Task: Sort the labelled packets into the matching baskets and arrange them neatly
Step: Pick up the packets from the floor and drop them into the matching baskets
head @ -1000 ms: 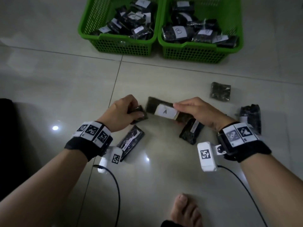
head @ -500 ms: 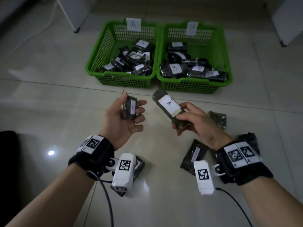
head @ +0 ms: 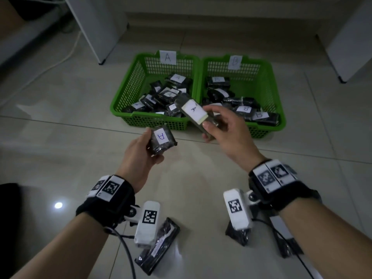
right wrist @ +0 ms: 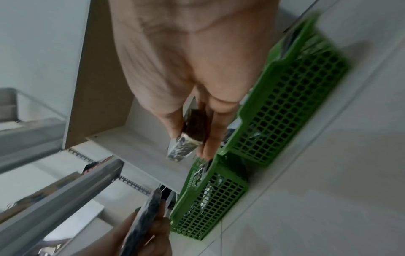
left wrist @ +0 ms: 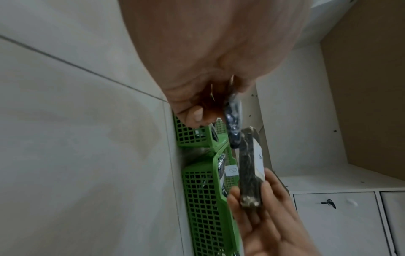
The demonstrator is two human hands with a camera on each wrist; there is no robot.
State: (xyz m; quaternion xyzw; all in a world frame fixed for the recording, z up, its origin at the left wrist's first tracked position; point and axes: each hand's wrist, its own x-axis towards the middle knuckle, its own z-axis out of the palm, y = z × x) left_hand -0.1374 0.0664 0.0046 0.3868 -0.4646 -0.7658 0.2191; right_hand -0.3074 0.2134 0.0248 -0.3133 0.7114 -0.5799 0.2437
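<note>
Two green baskets stand side by side on the tiled floor: basket A (head: pixel 138 117) on the left and basket B (head: pixel 279 109) on the right, both holding several dark labelled packets. My left hand (head: pixel 149 146) grips a short dark packet (head: pixel 162 139) whose white label reads A, just in front of basket A. My right hand (head: pixel 215 121) holds a longer dark packet (head: pixel 194 111), also labelled A, over the near rim between the two baskets. The long packet (left wrist: pixel 249 166) shows edge-on in the left wrist view, and its end (right wrist: pixel 184 149) in the right wrist view.
Loose dark packets lie on the floor near me: one (head: pixel 159 248) under my left wrist, another (head: pixel 236 234) and a third (head: pixel 285 244) under my right wrist. White furniture (head: pixel 96 27) stands behind the baskets at left, more (head: pixel 350 37) at right. A white cable (head: pixel 66 55) runs along the floor.
Both hands lifted their packets off the floor and carried them forward to the baskets. The left packet turned label up. The head view rose, bringing the basket labels into sight.
</note>
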